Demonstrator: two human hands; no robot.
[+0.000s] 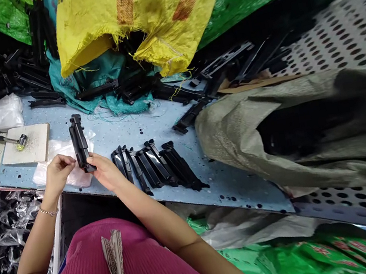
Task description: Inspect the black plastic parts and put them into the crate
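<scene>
My right hand (103, 170) grips the lower end of a long black plastic part (79, 141), held upright above the blue table (152, 123). My left hand (57, 172) is closed beside it, its fingertips pinching at the part's lower left edge and at a clear plastic bag (61, 151) lying under both hands. Just right of my right hand, a row of several similar black parts (158, 166) lies side by side on the table.
A yellow woven sack (144, 16) and a heap of black parts (15, 67) fill the back. A grey sack (285, 137) holding black parts lies to the right. A small hammer (13, 140) rests on a board at left. Bagged parts (5, 234) sit low left.
</scene>
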